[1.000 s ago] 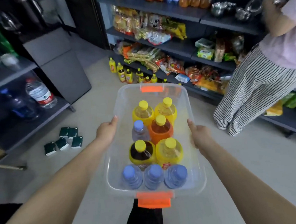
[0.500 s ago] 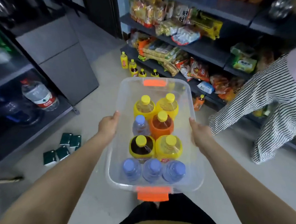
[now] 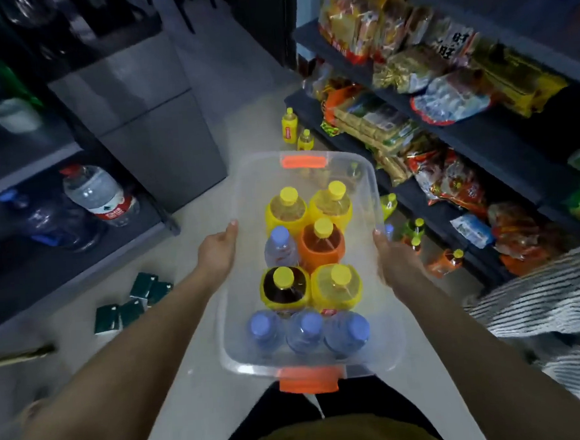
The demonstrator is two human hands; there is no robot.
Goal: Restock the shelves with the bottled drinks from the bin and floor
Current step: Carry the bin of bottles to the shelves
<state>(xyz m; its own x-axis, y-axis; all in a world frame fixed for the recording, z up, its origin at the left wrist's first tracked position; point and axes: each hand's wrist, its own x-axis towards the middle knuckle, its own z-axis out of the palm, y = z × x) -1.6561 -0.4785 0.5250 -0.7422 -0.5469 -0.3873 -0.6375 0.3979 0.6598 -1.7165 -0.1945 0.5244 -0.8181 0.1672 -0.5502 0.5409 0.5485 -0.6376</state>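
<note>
A person carries a clear plastic bin (image 3: 375, 193) out in front at waist height, above the pale floor (image 3: 195, 260). The left hand (image 3: 217, 250) grips the bin's left long side, thumb laid along the rim and the other fingers hidden under the edge; the right hand (image 3: 393, 262) holds the right long side the same way, thumb on the rim. An orange latch (image 3: 302, 161) sits on the far end of the bin. Nine bottles stand upright inside: three blue-capped water bottles (image 3: 306, 335) in a row at the near end, then a dark drink (image 3: 284, 286) and yellow-capped bottles (image 3: 336, 287) in rows, with one orange bottle (image 3: 323, 243) near the middle beside a fourth water bottle. More small bottles (image 3: 289, 127) stand on the floor at the foot of the snack shelf (image 3: 482, 144) on the right. A low shelf on the left holds a big water jug (image 3: 96, 195). Green cartons (image 3: 133, 301) lie on the floor near it. Striped cloth (image 3: 544, 293) of another person shows at the right edge.
</note>
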